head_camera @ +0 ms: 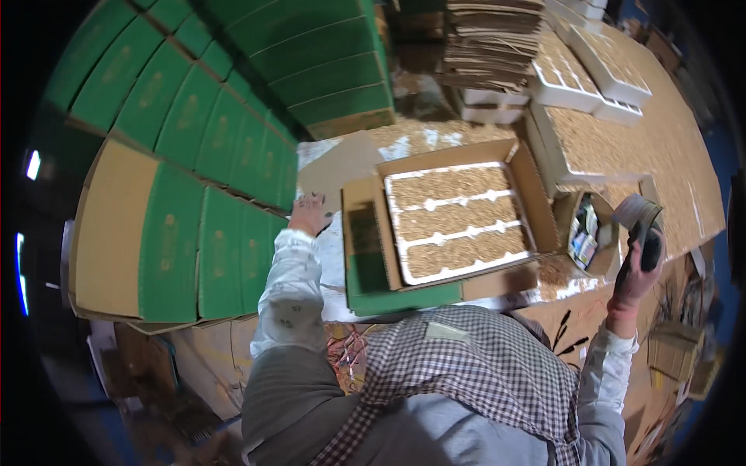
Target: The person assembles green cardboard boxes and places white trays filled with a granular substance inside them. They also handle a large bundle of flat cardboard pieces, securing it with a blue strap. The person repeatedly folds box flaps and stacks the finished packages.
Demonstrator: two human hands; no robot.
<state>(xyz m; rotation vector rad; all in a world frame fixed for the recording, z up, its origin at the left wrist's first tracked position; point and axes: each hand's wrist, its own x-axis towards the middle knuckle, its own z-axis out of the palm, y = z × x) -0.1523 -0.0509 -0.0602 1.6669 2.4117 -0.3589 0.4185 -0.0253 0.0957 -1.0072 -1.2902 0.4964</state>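
In front of me is an open cardboard box (pixel 539 198), holding a white foam tray (pixel 460 202) whose several rows are filled with sawdust-like shavings. My right hand (pixel 632 279) grips what looks like a tape dispenser (pixel 638 212), with a wide roll and a dark handle. It is raised just right of a round container (pixel 606 253) that holds small printed packets. My left hand (pixel 310 214) reaches forward between the green cartons and the open box, beside a flat cardboard sheet (pixel 344 160). Whether its fingers touch the sheet is unclear.
Green cartons (pixel 227 145) are stacked high along the left and back. Under the open box lies a green and brown carton (pixel 402 300). Flat cardboard pieces (pixel 492 43) form a tall pile behind. More shavings-filled foam trays (pixel 612 64) stand at the back right, beside loose shavings (pixel 629 143).
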